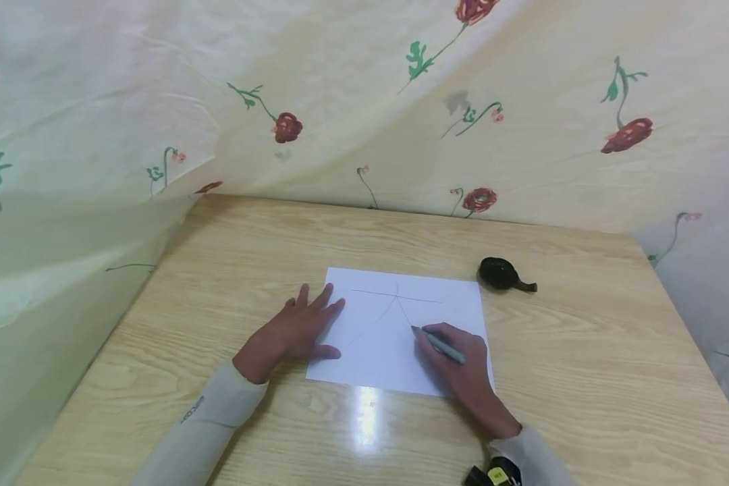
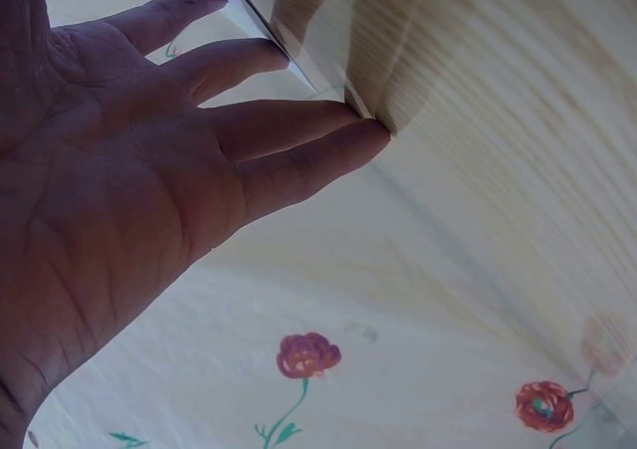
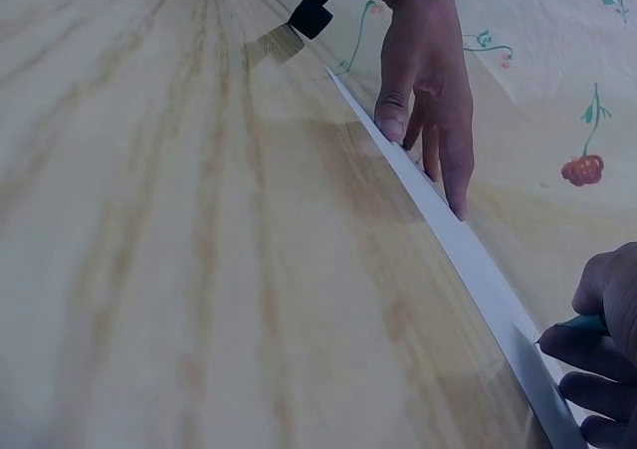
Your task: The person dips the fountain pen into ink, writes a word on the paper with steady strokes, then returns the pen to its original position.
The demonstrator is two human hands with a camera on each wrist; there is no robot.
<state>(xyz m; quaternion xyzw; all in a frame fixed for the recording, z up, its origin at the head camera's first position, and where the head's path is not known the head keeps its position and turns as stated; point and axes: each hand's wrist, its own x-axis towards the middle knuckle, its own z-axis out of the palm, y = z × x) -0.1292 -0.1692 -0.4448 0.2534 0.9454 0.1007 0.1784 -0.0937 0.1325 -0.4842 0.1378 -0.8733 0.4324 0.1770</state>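
Observation:
A white sheet of paper (image 1: 364, 364) lies on the wooden table, bearing a thin horizontal line and two lines spreading down from a point near its middle. My right hand (image 1: 462, 358) pinches a grey-green pen (image 1: 445, 346), its tip on the right slanting line. With fingers spread, my left hand (image 1: 300, 327) rests at the paper's left edge, some fingertips on the sheet. In the left wrist view the left palm (image 2: 109, 190) shows with fingers extended. The right wrist view has the left hand (image 3: 433, 81) touching the paper and part of the right hand (image 3: 607, 339) at the corner.
A small black object with a short handle or spout (image 1: 499, 274) stands beyond the paper's upper right corner. The wooden table (image 1: 583, 351) reaches a flower-patterned cloth (image 1: 352, 121) at the back and sides. A black wrist device (image 1: 499, 471) is by the right sleeve.

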